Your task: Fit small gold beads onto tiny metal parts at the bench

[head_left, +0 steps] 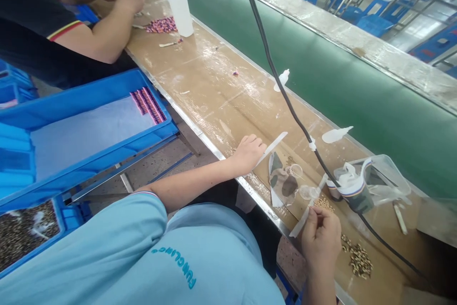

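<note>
Shirt lettering: teal capitals curve across the blue shirt [200,252], reading "FUNCLING" as far as the folds allow; no other writing can be made out.
Left hand [249,155]: lies palm down with fingers bent, beside the lower end of a white strip [274,147]; whether it grips the strip cannot be told.
Right hand [322,233]: thumb and forefinger drawn narrowly together at a second white strip [307,214]; anything pinched between them is too small to tell.
Strips: both thin, straight, pale and slightly see-through, slanting up and away from the hands.
Tan pieces [324,204]: tiny, loosely heaped just beyond the right fingertips.
Dark-and-gold pieces [360,261]: small, shiny, piled just right of the right hand.
Between the hands: a patterned sheet [274,186] with rounded grey-brown patches, near a clear round dish [307,192].
Farther right of the right grip: a tissue-stuffed cup [360,196] beside a clear tub [391,176].
</note>
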### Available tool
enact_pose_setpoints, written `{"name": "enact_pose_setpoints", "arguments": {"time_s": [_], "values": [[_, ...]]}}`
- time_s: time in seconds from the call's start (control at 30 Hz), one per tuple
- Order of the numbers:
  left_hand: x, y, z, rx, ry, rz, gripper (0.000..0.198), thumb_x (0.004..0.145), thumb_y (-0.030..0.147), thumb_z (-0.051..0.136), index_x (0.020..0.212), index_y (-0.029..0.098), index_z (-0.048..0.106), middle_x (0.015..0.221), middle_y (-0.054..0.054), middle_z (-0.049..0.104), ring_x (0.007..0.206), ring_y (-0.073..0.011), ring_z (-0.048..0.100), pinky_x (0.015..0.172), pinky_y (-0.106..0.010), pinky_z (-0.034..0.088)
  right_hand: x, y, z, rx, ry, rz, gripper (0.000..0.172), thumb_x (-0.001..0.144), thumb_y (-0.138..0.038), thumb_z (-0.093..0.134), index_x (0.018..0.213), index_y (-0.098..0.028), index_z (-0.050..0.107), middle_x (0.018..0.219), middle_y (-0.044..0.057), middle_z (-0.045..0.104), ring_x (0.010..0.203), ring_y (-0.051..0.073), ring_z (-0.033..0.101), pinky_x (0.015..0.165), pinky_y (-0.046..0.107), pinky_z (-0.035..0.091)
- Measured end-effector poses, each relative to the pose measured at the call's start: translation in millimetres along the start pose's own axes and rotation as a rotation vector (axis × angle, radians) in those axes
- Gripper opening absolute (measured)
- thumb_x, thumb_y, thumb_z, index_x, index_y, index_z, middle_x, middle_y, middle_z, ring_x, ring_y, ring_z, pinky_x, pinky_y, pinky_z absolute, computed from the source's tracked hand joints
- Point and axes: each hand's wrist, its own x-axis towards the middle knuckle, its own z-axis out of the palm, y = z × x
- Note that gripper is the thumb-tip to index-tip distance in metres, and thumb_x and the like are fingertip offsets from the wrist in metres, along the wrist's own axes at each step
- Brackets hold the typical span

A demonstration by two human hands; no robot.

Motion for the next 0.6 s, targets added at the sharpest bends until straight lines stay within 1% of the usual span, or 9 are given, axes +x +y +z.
{"name": "enact_pose_setpoints", "arguments": {"time_s": [0.07,0.13,0.27,0.37,0.43,0.53,0.6], "values": [[1.4,0.7,1.5,0.0,0.025,0.025,0.019,0.089,0.014,0.041,0.081,0.014,0.059,0.087,-0.011,0.061,0.089,-0.0245,0.049,0.079,-0.037,0.038,0.5,0.2,-1.2,0.009,-0.011,0.01,0.041,0.093,-0.052,0.033,0.083,-0.018,0.054,0.076,0.005,0.055,0.071,0.019,0.051,0.065,0.03,0.036],[2.4,-1.1,3.9,-0.071,0.074,0.032,0.017,0.089,0.014,0.04,0.081,0.015,0.056,0.085,-0.011,0.061,0.087,-0.024,0.049,0.079,-0.037,0.039,1.0,0.8,-2.3,0.01,-0.021,0.018,0.038,0.093,-0.05,0.034,0.083,-0.018,0.053,0.076,0.005,0.055,0.071,0.018,0.051,0.065,0.03,0.036],[0.1,-5.0,7.4,-0.324,0.168,0.063,0.014,0.086,0.011,0.038,0.084,0.016,0.051,0.085,-0.007,0.059,0.083,-0.0197,0.053,0.078,-0.033,0.043,5.0,3.7,-4.8,0.007,-0.019,0.014,0.036,0.093,-0.048,0.035,0.082,-0.019,0.053,0.077,0.005,0.055,0.071,0.018,0.051,0.065,0.03,0.036],[-8.0,1.8,8.9,-0.607,0.181,0.076,0.015,0.087,0.011,0.037,0.083,0.017,0.05,0.081,-0.004,0.06,0.08,-0.0158,0.057,0.076,-0.03,0.046,11.6,6.6,-6.9,-0.019,-0.044,0.017,0.035,0.094,-0.047,0.034,0.083,-0.019,0.053,0.079,0.005,0.055,0.072,0.019,0.051,0.064,0.03,0.036],[-15.9,12.7,12.4,-0.897,0.144,0.034,0.011,0.085,0.013,0.043,0.08,0.017,0.051,0.076,-0.002,0.061,0.077,-0.0145,0.061,0.073,-0.029,0.048,16.9,8.7,-8.4,-0.038,-0.063,0.008,0.036,0.094,-0.047,0.032,0.083,-0.019,0.053,0.079,0.005,0.054,0.071,0.018,0.051,0.063,0.03,0.036],[-27.6,34.0,22.5,-1.376,-0.009,-0.093,0.006,0.078,0.014,0.055,0.073,0.016,0.052,0.076,-0.002,0.063,0.072,-0.013,0.064,0.069,-0.027,0.051,24.5,11.5,-10.6,-0.071,-0.09,-0.021,0.038,0.094,-0.049,0.031,0.083,-0.02,0.053,0.079,0.005,0.054,0.071,0.018,0.051,0.062,0.029,0.036],[-33.1,46.3,30.1,-1.622,-0.105,-0.183,0.011,0.072,0.013,0.063,0.068,0.014,0.053,0.076,-0.002,0.064,0.072,-0.0125,0.066,0.071,-0.027,0.052,29.0,12.8,-12.3,-0.103,-0.097,-0.033,0.039,0.094,-0.05,0.03,0.083,-0.02,0.053,0.078,0.005,0.054,0.071,0.018,0.051,0.06,0.029,0.035]]}}
